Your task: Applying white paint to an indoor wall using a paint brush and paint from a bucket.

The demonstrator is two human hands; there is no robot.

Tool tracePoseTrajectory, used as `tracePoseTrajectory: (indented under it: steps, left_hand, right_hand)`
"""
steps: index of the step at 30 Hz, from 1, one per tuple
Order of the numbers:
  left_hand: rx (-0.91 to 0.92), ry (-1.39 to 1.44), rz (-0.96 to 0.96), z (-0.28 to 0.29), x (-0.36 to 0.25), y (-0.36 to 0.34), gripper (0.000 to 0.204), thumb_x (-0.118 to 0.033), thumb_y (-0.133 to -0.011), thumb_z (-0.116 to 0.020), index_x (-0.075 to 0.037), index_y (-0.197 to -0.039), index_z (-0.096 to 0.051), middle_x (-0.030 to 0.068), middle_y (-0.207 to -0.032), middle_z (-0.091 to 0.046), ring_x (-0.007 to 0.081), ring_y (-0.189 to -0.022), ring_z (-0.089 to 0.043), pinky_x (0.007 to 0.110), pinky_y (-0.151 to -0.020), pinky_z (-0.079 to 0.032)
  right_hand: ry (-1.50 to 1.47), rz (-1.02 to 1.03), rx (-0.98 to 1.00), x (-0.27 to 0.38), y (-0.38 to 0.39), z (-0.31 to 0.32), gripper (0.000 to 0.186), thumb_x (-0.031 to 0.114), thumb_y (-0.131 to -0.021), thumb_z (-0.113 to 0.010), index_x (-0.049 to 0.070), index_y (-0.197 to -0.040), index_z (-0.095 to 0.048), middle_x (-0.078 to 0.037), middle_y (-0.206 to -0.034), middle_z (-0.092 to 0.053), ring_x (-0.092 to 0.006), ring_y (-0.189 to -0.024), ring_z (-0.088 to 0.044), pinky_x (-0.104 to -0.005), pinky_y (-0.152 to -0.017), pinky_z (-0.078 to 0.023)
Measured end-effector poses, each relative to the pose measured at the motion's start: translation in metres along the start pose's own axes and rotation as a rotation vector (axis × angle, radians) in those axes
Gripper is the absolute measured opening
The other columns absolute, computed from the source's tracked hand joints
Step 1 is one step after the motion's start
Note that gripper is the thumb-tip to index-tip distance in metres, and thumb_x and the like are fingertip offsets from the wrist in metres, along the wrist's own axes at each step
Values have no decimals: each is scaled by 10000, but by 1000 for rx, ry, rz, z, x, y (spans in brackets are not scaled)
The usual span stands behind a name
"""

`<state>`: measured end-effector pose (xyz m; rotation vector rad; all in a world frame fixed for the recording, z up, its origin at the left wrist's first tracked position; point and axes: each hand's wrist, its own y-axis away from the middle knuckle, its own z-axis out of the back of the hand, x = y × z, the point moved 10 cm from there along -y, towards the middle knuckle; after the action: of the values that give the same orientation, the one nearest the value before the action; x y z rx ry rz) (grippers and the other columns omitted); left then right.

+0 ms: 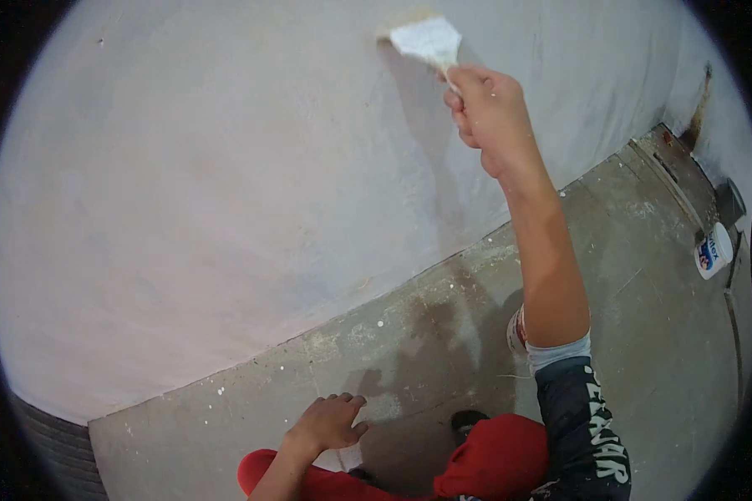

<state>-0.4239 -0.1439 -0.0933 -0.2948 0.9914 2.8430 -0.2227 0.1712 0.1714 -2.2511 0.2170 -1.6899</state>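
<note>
My right hand [485, 117] is closed round the handle of a flat, white-coated tool [426, 37], a brush or scraper; I cannot tell which. Its broad end lies at the pale wall [226, 167], beside a small yellowish patch, and casts a shadow downward. Low in the view, my left hand [330, 422] hangs over the floor with fingers apart and slightly curved, holding nothing. Behind my right forearm a round container [516, 331] is mostly hidden.
The grey floor [652, 351] is speckled with white. At the right stand a white tub [712, 250] and a dark grey object [729, 203], near long strips along the corner [668, 179]. Dark ridged material [50, 451] lies lower left. My red-clad knees [497, 455] show below.
</note>
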Motion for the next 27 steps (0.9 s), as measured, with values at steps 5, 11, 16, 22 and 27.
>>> tracePoseTrajectory:
  steps: [5,11,16,22,27]
  left_hand:
    - [39,25,41,2,4,-3,497,-388,-897,-572,-53,-1260,-525,189,-1223,-575,381,-1115,-547,447,-952,-437]
    - [-5,-5,24,3,10,-3,491,-365,-886,-591,-45,-1254,-528,193,-1219,-576,377,-1111,-550,444,-954,-436]
    - [8,11,18,4,7,-3,491,-371,-892,-583,-41,-1251,-528,192,-1214,-578,371,-1114,-550,441,-953,-436]
    - [44,17,31,-3,8,-7,500,-380,-895,-581,-38,-1256,-527,192,-1214,-578,371,-1128,-545,440,-959,-432]
    - [43,63,12,-6,6,-11,506,-387,-899,-578,-40,-1263,-525,188,-1220,-579,372,-1122,-549,443,-955,-434]
  right_hand:
    - [11,1,9,-42,-7,5,266,219,-892,-559,-28,-815,-619,4,-601,-495,-62,-459,-390,-252,-412,-290]
    - [270,6,-76,-203,60,38,251,237,-935,-531,28,-848,-639,36,-608,-497,-48,-483,-406,-241,-437,-312]
    - [366,-445,21,-357,150,108,288,257,-918,-539,10,-789,-615,-4,-619,-529,-85,-483,-440,-272,-437,-341]
    - [569,-758,-119,-396,141,159,200,185,-825,-568,-14,-817,-589,-62,-632,-560,-149,-423,-459,-330,-357,-341]
    - [577,-552,-155,-298,73,143,266,194,-855,-582,-54,-782,-648,-124,-662,-621,-223,-562,-584,-375,-549,-443]
